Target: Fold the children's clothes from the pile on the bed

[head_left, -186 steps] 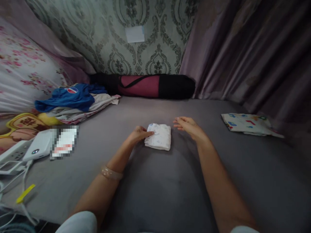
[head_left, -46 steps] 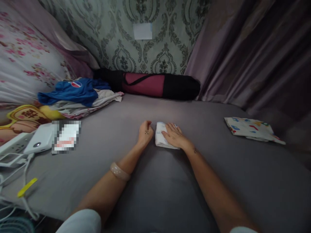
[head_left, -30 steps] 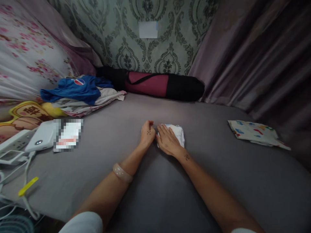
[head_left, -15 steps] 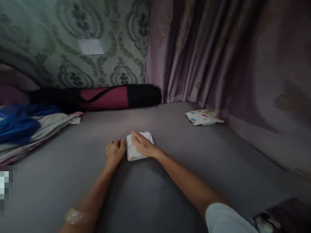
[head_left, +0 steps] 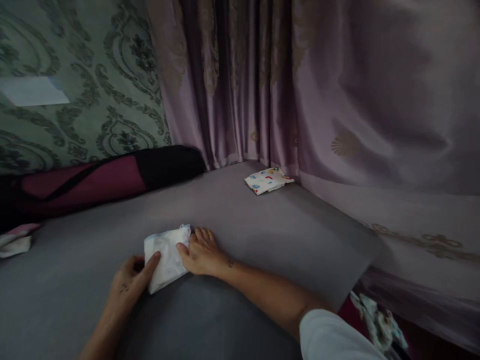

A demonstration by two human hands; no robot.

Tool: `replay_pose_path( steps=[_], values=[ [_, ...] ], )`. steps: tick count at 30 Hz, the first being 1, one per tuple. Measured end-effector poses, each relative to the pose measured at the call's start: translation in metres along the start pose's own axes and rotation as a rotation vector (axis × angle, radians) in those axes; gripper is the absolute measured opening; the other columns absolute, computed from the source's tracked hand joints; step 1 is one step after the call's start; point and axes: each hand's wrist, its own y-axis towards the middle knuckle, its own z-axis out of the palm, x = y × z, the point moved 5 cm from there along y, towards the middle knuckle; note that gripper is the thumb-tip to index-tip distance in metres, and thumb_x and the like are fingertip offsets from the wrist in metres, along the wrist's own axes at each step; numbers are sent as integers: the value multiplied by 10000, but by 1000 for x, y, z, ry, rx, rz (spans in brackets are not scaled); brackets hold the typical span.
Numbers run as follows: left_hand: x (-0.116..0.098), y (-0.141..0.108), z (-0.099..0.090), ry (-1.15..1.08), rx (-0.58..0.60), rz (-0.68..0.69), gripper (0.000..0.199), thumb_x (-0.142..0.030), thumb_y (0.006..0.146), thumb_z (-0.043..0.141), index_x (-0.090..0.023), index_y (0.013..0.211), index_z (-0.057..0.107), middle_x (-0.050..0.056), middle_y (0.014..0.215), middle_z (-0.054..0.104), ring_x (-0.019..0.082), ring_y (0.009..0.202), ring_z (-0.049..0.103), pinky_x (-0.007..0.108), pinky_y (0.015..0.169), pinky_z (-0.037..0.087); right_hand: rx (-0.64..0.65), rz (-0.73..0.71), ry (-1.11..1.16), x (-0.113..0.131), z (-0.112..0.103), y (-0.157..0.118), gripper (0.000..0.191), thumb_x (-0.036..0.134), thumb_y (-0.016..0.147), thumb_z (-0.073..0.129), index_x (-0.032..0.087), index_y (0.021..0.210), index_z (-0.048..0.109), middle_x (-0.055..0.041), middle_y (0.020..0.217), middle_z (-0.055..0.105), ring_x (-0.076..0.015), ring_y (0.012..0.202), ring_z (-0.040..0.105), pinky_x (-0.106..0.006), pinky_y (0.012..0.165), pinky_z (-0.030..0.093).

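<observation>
the folded white cloth (head_left: 168, 267) lies left of centre in the lower half of the frame, between the two hands. the left hand (head_left: 129, 280) is half curled, thumb on top near the cloth's left edge; whether the fingers pinch it i cannot tell. the right hand (head_left: 202, 252) is spread open, thumb resting over the right edge. grey sheet (head_left: 240, 220) stretches from there to a printed folded cloth (head_left: 268, 180) just above centre, the long bag (head_left: 165, 172) at left and its own edge at lower right
</observation>
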Motion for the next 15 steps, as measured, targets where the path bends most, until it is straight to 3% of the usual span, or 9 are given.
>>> replay_pose_path(
  steps=[3, 7, 10, 14, 15],
  values=[
    [-4, -8, 5, -297, -5, -108, 463, -588, 589, 686, -210, 822, 556, 16, 673, 636, 227, 615, 609, 282, 520, 463, 11, -39, 20, 1, 0, 3, 544, 417, 953, 381, 4, 1232, 599, -239, 1316, 565, -325, 1284, 467, -480, 1110, 321],
    [-5, -13, 20, -810, 16, -314, 435, -256, 535, 779, -215, 872, 509, -25, 626, 634, 170, 502, 604, 224, 448, 477, -4, -86, 55, 3, -4, 3, 411, 364, 954, 379, 126, 1146, 653, -152, 1197, 665, -258, 1183, 578, -388, 1026, 429],
    [-11, -17, 25, -986, 68, -395, 383, -110, 567, 711, -180, 923, 589, 14, 701, 698, 199, 581, 676, 229, 490, 543, -18, -42, 165, 5, -7, 1, 369, 384, 959, 345, 244, 1074, 667, -79, 1089, 719, -209, 1038, 667, -311, 845, 518],
    [-22, -26, 21, -1083, 148, -435, 436, -77, 633, 642, -183, 1056, 663, 29, 854, 753, 246, 742, 731, 254, 549, 605, 32, 26, 342, 8, -6, 4, 321, 444, 929, 376, 344, 1056, 653, 34, 983, 751, -150, 869, 712, -256, 643, 529],
    [-24, -28, 18, -1082, 135, -436, 465, -70, 639, 632, -187, 1088, 668, 30, 873, 757, 253, 764, 735, 260, 558, 614, -8, 42, 347, 7, -8, 6, 293, 472, 906, 420, 364, 1045, 655, 67, 946, 755, -133, 827, 715, -239, 613, 527]
  ],
)
